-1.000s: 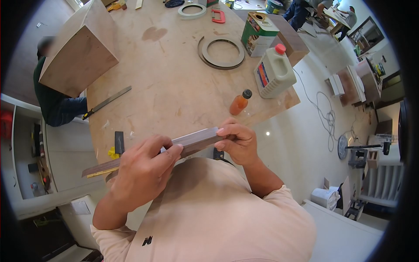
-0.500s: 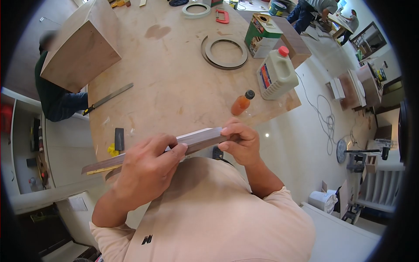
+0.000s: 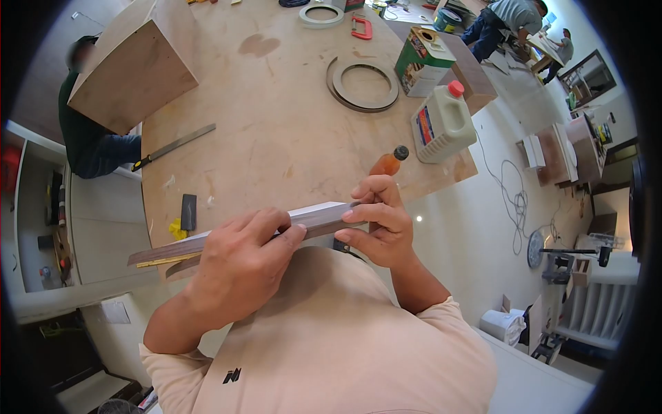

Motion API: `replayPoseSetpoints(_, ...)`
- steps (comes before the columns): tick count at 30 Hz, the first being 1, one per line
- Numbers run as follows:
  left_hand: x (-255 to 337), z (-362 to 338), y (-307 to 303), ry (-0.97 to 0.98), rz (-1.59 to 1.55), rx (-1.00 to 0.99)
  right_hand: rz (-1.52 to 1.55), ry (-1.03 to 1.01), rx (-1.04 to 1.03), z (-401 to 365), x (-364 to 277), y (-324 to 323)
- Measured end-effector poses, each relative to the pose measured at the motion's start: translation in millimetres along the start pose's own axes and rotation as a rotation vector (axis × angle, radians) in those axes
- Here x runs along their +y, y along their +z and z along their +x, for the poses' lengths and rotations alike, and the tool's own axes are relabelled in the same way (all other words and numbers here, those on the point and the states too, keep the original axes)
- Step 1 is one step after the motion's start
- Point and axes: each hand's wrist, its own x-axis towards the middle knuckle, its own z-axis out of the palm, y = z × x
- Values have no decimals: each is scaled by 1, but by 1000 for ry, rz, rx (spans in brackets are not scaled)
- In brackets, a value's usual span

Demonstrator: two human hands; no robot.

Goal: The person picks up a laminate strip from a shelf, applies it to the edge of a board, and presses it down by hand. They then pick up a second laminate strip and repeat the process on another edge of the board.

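A long, narrow board (image 3: 323,219) with grey-brown wood grain and a white face slants across in front of my chest, just over the table's near edge. My left hand (image 3: 247,257) is wrapped round its middle, thumb pressed along the near side. At the right end, my right hand (image 3: 380,222) pinches the board between thumb and fingers, with the index finger raised. Below the board's left end run a thin yellow edge and a loose, curved brown strip (image 3: 183,265). A dark block (image 3: 188,212) and a yellow scrap (image 3: 178,229) lie on the table beyond my left hand.
On the wooden table (image 3: 276,131) are a file (image 3: 176,146), a coil of edge banding (image 3: 334,90), an orange bottle (image 3: 390,163), a white jug (image 3: 441,124), a green can (image 3: 422,62) and a red clamp (image 3: 361,27). A person (image 3: 86,131) sits behind a wooden box (image 3: 134,76).
My right index finger has lifted off the board while the thumb and other fingers keep their pinch. My left hand has shifted slightly right. The view has moved a little.
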Motion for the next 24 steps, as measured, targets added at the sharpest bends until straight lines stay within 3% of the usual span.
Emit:
replayPoseSetpoints(16, -2, 0, 2, 17, 1, 3, 51, -11, -80, 1, 8, -4)
replayPoseSetpoints(24, -3, 4, 2, 15, 3, 0, 79, 48, 13, -3, 10, 2)
